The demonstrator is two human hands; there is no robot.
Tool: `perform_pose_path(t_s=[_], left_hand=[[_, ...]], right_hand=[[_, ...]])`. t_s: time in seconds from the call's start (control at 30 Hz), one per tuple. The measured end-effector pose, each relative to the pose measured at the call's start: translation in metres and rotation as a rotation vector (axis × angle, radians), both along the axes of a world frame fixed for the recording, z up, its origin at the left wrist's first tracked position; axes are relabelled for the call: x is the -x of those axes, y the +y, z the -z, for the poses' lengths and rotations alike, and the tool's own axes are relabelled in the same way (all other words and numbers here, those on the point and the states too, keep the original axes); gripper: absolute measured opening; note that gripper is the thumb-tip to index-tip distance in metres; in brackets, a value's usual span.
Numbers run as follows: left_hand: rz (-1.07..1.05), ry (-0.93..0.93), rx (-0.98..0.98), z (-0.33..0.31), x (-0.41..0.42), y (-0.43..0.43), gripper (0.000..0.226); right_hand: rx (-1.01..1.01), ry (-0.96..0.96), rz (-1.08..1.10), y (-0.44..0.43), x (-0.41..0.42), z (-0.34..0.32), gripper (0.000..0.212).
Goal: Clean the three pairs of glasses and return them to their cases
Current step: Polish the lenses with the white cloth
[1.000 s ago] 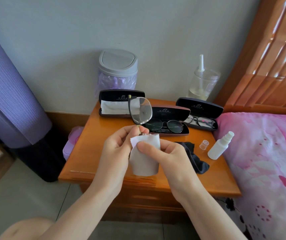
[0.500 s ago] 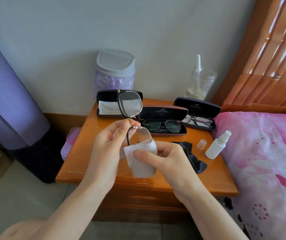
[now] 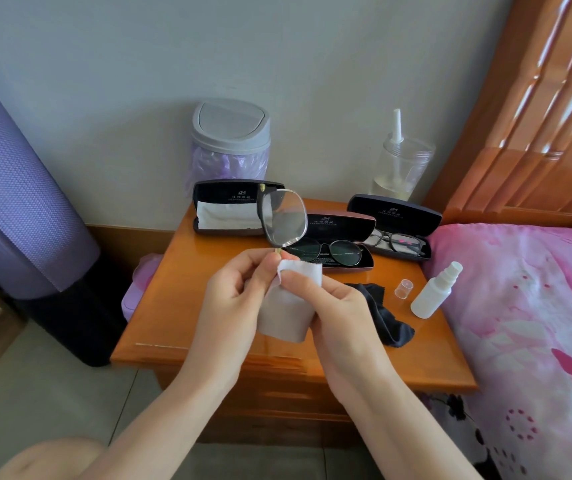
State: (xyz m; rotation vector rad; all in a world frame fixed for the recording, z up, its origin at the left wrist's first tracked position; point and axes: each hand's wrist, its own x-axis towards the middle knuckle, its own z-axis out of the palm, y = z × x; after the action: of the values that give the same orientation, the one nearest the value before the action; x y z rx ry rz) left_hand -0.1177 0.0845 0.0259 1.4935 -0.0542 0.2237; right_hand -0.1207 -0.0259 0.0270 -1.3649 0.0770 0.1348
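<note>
So we've got the glasses (image 3: 282, 220) up in the air over the tabletop (image 3: 180, 306), stood on end. The long axis runs pretty much straight up and down, with one lens poking out above both hands and the other buried in the pale cloth (image 3: 288, 317). Our left hand (image 3: 232, 306) has its fingers (image 3: 260, 271) curled in, pinching the frame around the bridge just under the bare lens. Our right hand (image 3: 340, 313) is pinched onto the cloth, thumb on the near face, so the lower lens is sandwiched in there. We can't see that lens at all.

What the next bit hinges on, we reckon, is that the bare lens sits directly above the right hand's pinch. So either the cloth slides up or the frame gets flipped end for end. The right hand wipes and the left just holds. The empty case (image 3: 222, 202) is at the back left of the tabletop, right behind the raised lens and nearer the left hand.

Half a second ago the lower lens was peeking out of the cloth and the frame leaned left. Now it's swallowed up and the frame stands straighter, so it looks like a rubbing stroke mid-clean.
</note>
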Motion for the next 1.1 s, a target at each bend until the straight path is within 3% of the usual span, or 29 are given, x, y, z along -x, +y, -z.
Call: perform_pose_path(t_s=[0.3,0.7,0.93,1.1], left_hand=[[0.016,0.028,0.055,0.004,-0.001,0.001,0.029],[-0.041,0.051,0.205,0.006,-0.007,0.010,0.020],[-0.014,0.021,0.113,0.005,-0.001,0.001,0.023],[-0.024,0.001,0.034,0.005,0.002,-0.004,0.022]], right_hand=[[0.112,-0.006,-0.039,-0.004,0.001,-0.003,0.042],[0.276,-0.058,-0.190,-0.013,0.003,-0.006,0.006],[0.162,-0.059,-0.106,-0.008,0.001,-0.002,0.019],[0.076,-0.041,-0.006,-0.002,-0.002,0.002,0.039]])
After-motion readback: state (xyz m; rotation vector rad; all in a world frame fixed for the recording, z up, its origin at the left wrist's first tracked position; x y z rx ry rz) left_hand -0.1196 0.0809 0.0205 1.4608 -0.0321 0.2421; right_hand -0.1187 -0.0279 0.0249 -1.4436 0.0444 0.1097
